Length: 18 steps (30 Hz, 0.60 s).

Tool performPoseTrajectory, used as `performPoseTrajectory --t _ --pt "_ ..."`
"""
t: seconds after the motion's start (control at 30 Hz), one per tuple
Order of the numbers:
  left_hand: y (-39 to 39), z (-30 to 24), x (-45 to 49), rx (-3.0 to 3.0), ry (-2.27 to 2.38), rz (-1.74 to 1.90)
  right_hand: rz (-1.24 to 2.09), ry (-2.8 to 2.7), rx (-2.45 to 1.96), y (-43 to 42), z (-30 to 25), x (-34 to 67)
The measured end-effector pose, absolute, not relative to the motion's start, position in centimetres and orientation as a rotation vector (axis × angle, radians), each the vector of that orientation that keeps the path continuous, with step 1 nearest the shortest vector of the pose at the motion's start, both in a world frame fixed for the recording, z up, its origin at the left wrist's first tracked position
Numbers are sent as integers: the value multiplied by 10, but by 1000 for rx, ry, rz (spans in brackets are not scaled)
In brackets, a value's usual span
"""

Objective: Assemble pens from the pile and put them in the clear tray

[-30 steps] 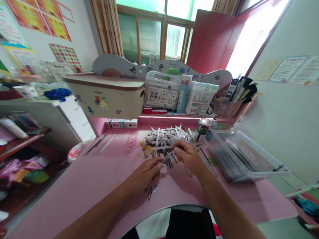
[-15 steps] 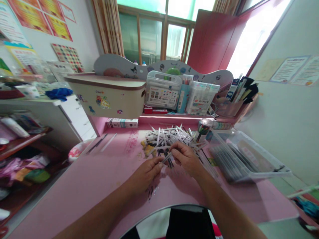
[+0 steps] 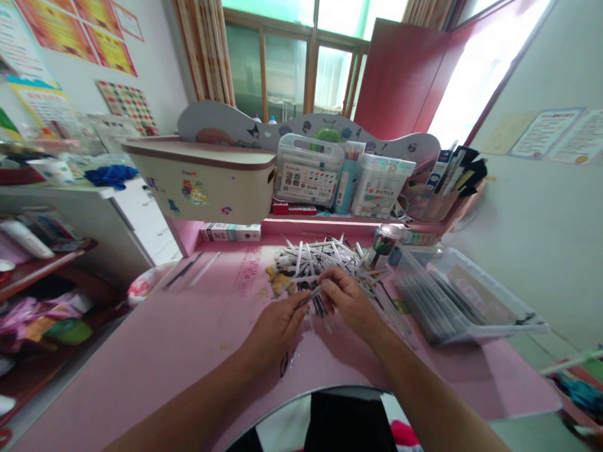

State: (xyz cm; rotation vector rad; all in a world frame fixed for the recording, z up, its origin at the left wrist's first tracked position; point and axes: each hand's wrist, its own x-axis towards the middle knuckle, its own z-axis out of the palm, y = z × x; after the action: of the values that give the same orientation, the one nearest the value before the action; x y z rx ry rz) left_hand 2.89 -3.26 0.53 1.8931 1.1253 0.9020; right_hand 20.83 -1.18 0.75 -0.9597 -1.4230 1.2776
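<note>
Between my two hands is a slim pen (image 3: 312, 294), slanting up to the right; its exact parts are too blurred to tell. My left hand (image 3: 276, 326) is closed on its lower end with thumb and fingers. At the upper end, my right hand (image 3: 346, 298) pinches it with curled fingers. Just behind the hands lies a loose pile of white and dark pens (image 3: 325, 256). A few dark thin sticks (image 3: 319, 306) poke out below the pile, between my hands. Small dark bits (image 3: 284, 364) lie on the pink desk (image 3: 188, 358) near my left wrist.
On the right stands a clear plastic box (image 3: 499, 314) with rows of thin sticks. A jar (image 3: 386, 242) of pens is behind it. Two long sticks (image 3: 205, 269) lie at left. The shelf holds a lidded bin (image 3: 202, 188) and marker cases (image 3: 308, 172).
The pen and my left hand have shifted slightly up. The pen between my hands looks darker now than the pale stretch seen before. My right hand has barely moved.
</note>
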Motion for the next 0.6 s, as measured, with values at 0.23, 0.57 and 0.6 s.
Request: performPoseTrajectory --t 0.23,0.57,0.6 --pt "-32 0 24 1890 1064 971 1416 -1377 -826 -14 24 219" --pt "-31 -4 18 1728 1141 1110 56 -1354 -1159 -78 156 340" --pt "-31 -5 18 1723 1146 1099 -10 -1379 -1223 -77 161 354"
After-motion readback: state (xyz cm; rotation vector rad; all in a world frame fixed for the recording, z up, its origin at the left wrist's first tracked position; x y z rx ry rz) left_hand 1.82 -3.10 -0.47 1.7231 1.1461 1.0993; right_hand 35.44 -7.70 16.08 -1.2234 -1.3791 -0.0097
